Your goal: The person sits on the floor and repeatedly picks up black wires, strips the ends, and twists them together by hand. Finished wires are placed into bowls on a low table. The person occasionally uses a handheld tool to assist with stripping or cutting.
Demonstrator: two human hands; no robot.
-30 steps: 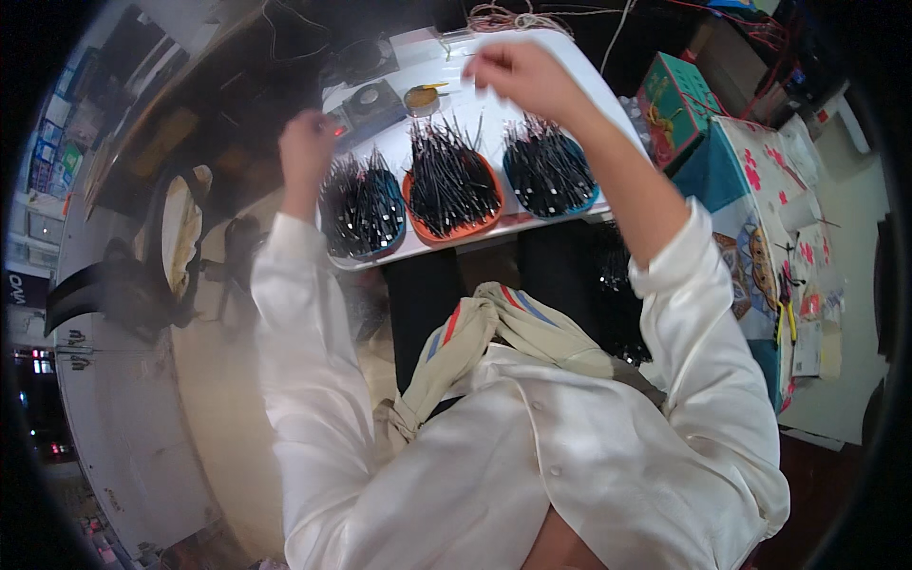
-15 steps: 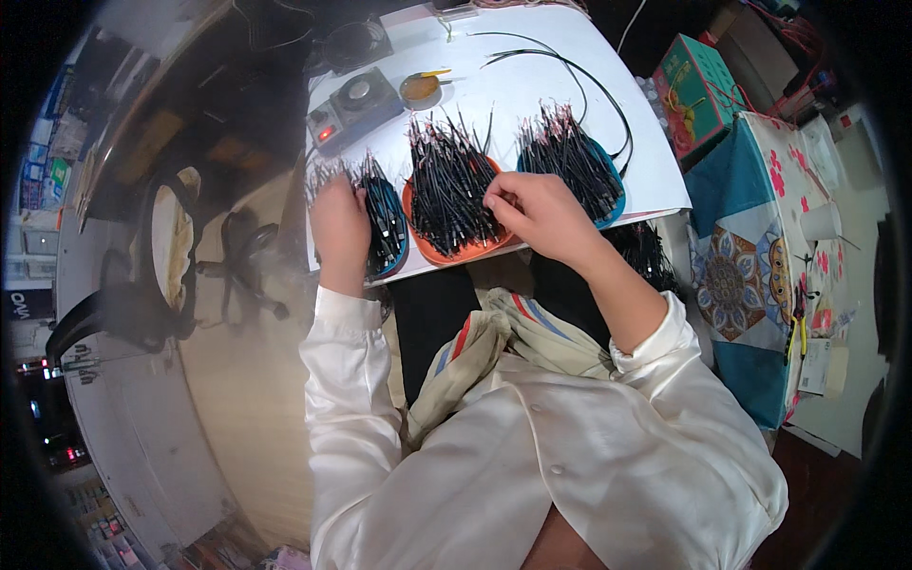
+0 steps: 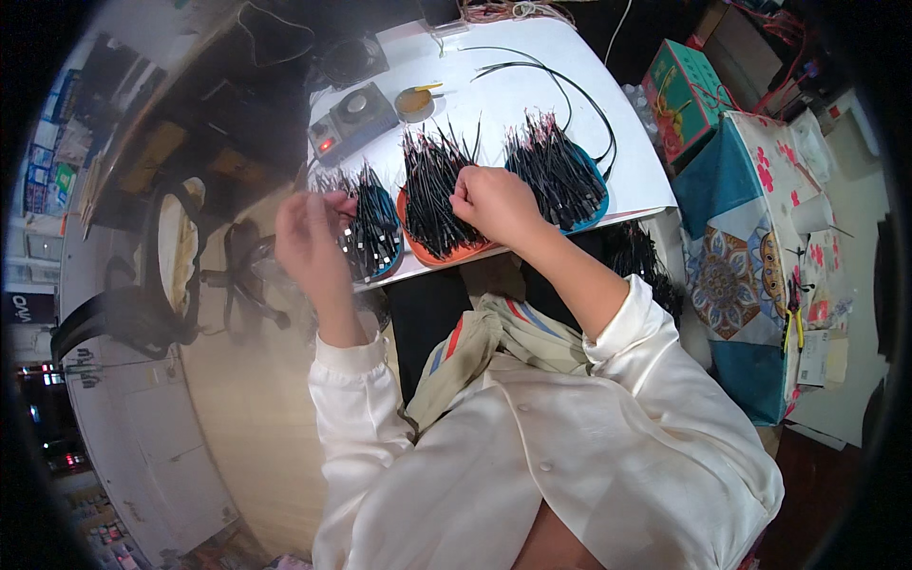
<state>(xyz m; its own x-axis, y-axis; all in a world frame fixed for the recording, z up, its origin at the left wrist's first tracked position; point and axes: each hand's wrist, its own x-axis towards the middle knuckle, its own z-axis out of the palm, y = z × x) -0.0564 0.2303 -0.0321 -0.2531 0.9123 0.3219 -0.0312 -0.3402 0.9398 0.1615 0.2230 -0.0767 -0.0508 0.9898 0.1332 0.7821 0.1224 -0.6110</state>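
My right hand point(image 3: 500, 205) is closed, fingertips pinched together over the right side of an orange tray point(image 3: 436, 256). Whatever they pinch is hidden, with short black cables point(image 3: 432, 185) bunched in that tray right beside them. At the left, my left hand point(image 3: 312, 239) is slightly blurred, its fingers apart at the outer edge of a blue tray point(image 3: 386, 274). That tray holds more black cables point(image 3: 366, 223) with silvery plug ends. Another blue tray point(image 3: 600, 211) with a thick bundle of black cables point(image 3: 551, 171) stands to the right of my right hand.
Behind the trays on the white table point(image 3: 456, 76) are a grey device with a red light point(image 3: 353, 122), a round amber-filled dish point(image 3: 414, 104) and a looped black cable point(image 3: 598, 104). More cables point(image 3: 638, 256) hang below the table's right edge. A green box point(image 3: 686, 100) stands right.
My left hand has drawn leftward and toward me from the left tray, its fingers loosening. My right hand has shifted slightly left over the orange tray. The whole view has moved a little.
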